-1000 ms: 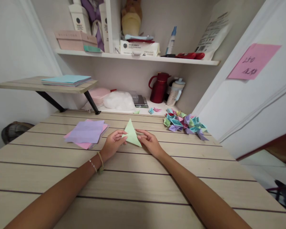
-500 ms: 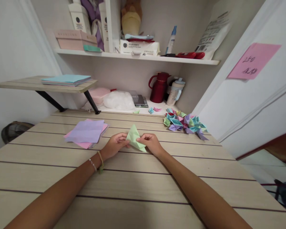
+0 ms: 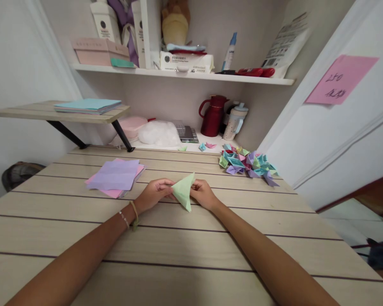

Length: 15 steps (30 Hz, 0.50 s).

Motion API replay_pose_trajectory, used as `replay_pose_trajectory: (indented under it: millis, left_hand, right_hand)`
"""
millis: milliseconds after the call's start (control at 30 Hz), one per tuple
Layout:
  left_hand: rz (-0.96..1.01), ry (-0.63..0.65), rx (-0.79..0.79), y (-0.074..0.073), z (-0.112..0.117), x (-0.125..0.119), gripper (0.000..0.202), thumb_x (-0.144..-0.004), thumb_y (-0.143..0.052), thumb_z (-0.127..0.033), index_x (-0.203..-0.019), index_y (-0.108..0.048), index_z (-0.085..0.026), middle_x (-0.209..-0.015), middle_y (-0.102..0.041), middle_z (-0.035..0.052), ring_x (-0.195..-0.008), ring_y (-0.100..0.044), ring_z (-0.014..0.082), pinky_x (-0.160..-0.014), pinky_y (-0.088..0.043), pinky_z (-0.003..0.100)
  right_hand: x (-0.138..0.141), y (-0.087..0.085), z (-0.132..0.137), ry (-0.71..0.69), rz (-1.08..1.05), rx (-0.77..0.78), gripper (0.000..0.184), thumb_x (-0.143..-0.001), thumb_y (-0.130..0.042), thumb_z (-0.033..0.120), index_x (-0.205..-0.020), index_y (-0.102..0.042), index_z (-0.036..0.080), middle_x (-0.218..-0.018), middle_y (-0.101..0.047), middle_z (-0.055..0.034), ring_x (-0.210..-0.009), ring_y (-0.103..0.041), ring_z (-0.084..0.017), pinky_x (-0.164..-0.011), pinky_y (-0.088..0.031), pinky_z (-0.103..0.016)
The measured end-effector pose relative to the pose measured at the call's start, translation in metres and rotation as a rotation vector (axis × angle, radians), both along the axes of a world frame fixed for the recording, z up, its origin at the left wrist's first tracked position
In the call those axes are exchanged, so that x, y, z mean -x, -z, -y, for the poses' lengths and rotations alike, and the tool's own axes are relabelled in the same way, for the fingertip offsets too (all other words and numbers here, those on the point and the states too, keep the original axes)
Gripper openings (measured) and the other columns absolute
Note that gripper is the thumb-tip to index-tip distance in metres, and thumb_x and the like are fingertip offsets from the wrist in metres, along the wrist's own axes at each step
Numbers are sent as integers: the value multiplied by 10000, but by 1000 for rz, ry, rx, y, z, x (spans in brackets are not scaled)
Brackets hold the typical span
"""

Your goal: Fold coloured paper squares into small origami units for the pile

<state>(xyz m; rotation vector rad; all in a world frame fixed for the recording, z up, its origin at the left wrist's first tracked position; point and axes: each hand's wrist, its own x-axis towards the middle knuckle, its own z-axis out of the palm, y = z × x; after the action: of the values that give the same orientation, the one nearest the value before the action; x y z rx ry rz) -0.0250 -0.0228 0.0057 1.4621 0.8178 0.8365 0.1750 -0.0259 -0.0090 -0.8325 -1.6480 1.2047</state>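
Observation:
A folded sheet of light green origami paper (image 3: 184, 192), now roughly triangular, is held just above the table between both hands. My left hand (image 3: 156, 193) pinches its left corner between thumb and fingers. At the right edge, my right hand (image 3: 203, 193) is closed, its fingertips partly behind the paper. Left of my hands lies a stack of square paper (image 3: 116, 175), with a lilac sheet on top and pink below. To the right is a heap of folded paper boats (image 3: 247, 163) in blue, purple, green and pink.
The slatted wooden table (image 3: 166, 246) runs back to a white shelf unit. A red jug (image 3: 213, 117) and a pale bottle (image 3: 235, 123) stand behind. At left, a raised wooden shelf (image 3: 28, 112) on black legs carries blue paper (image 3: 88, 105).
The green paper has been turned, so its point leans to the right and a smoother face shows. My right thumb has moved from its front to its right edge.

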Motion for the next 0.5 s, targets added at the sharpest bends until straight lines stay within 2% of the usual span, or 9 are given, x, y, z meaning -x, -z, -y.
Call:
replay_pose_trajectory:
  millis: [133,267,400,500]
  left_hand:
    - [-29,-40,-22,-3,-1,-1,298,-767,-563,-354,-968,-627,-143,-866,-689,74,-658,-622,136,-607,-485,238]
    - [-19,-15,-29,-4,-1,-1,314,-780,-548,-354,-1006,-619,-147,-942,-673,84,-711,-617,135,-624,-483,226]
    - [9,23,46,-2,-1,-2,346,-740,-605,-329,-1037,-590,-151,-880,-686,76,-731,-635,156,-677,-498,264]
    - [33,47,84,-1,-1,-3,374,-723,-623,-326,-1051,-577,-153,-897,-684,82,-774,-641,175,-723,-504,304]
  right_hand:
    - [0,0,4,176,172,-199,199,-705,-543,188,-830,-697,177,-612,-594,2,-590,-537,-152,-536,-410,-243]
    - [1,-4,8,218,252,-376,237,-671,-514,109,-805,-689,195,-699,-609,-21,-628,-528,-146,-559,-397,-237]
    - [5,-6,10,300,345,-408,69,-662,-571,165,-654,-638,181,-635,-551,-15,-570,-479,-127,-516,-362,-223]
    - [8,-3,10,396,411,-375,55,-621,-618,191,-674,-631,182,-602,-546,5,-543,-461,-118,-510,-349,-216]
